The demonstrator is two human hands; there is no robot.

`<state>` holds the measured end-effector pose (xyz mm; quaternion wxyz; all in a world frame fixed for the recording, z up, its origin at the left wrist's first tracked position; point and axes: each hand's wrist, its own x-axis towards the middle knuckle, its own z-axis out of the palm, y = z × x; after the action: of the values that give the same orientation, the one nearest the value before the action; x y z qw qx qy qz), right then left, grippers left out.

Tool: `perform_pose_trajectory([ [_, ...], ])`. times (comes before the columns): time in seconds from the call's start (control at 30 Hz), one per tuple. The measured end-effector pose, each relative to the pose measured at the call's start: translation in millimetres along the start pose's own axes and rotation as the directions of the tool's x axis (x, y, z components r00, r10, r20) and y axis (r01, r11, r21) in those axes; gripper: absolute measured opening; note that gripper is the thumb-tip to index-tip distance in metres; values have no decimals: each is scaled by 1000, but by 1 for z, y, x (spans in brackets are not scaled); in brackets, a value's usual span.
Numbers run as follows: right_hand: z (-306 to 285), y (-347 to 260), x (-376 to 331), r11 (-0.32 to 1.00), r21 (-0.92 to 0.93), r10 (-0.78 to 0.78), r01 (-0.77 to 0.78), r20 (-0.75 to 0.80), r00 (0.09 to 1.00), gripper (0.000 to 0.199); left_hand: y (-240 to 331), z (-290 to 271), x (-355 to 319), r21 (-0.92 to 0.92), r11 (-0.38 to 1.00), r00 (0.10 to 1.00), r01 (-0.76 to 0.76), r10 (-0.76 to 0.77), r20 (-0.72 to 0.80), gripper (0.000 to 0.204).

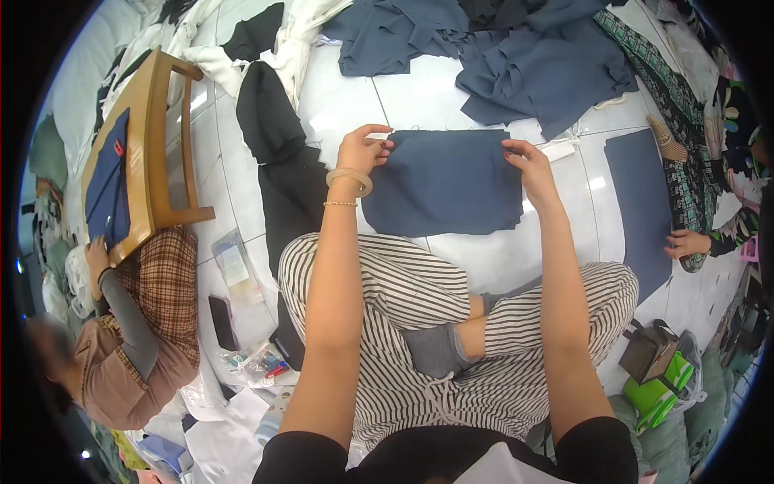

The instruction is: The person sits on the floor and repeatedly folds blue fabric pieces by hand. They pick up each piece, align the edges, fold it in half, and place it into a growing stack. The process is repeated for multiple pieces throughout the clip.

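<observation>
On white floor tiles (451,89), head view: stack of navy cloth panels (447,184), lying flat just beyond crossed legs in striped trousers (403,290), edges roughly squared, layers showing at lower right corner. Left hand (363,149) at upper left corner of stack, grip pressed together on top edge, thumb and fingers pinching cloth; pale bangle (349,179) and thin gold chain at wrist. Right hand (528,165) at upper right corner, grip likewise pinching top edge; both held wide apart, apparently to keep top layer taut and aligned with those beneath. Further navy cloth (532,56), loose and crumpled, heaped beyond stack; black garment (274,137) trailing along left side, touching knee. Single flat navy panel (641,210) well right, under hand of second person (687,242) in patterned sleeve. Wooden stool-like bench (153,153) at left, navy piece on top, third person's hand resting there. Dark phone (222,321) and clear plastic packets (234,266) on floor near left knee; green container (657,395) at lower right.
</observation>
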<state>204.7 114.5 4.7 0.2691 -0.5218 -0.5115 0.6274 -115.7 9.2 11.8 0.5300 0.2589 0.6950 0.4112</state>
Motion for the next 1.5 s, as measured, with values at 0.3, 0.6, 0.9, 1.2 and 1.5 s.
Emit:
perform_pose_trajectory([
  [0.3, -15, 15, 7, 960, -280, 4, -1, 7, 1000, 25, -8, -2, -1, 456, 875, 986, -163, 132, 99, 24],
  [0.6, -2, 19, 10, 948, -309, -108, 76, -89, 990, 22, -9, -1, -10, 583, 810, 998, -59, 38, 49, 32],
  [0.9, 0, 13, 5, 917, -375, -160, 137, -31, 987, 23, -9, 1, -9, 678, 734, 999, 33, -21, -26, 25],
  [1.2, -1, 24, 12, 857, -472, -235, 206, -3, 972, 24, 3, -3, -23, 845, 447, 956, 294, -153, -252, 23],
  [1.5, 15, 22, 8, 579, -755, -528, 308, -59, 847, 22, -11, 93, -46, 780, 401, 802, -481, 560, 207, 38],
])
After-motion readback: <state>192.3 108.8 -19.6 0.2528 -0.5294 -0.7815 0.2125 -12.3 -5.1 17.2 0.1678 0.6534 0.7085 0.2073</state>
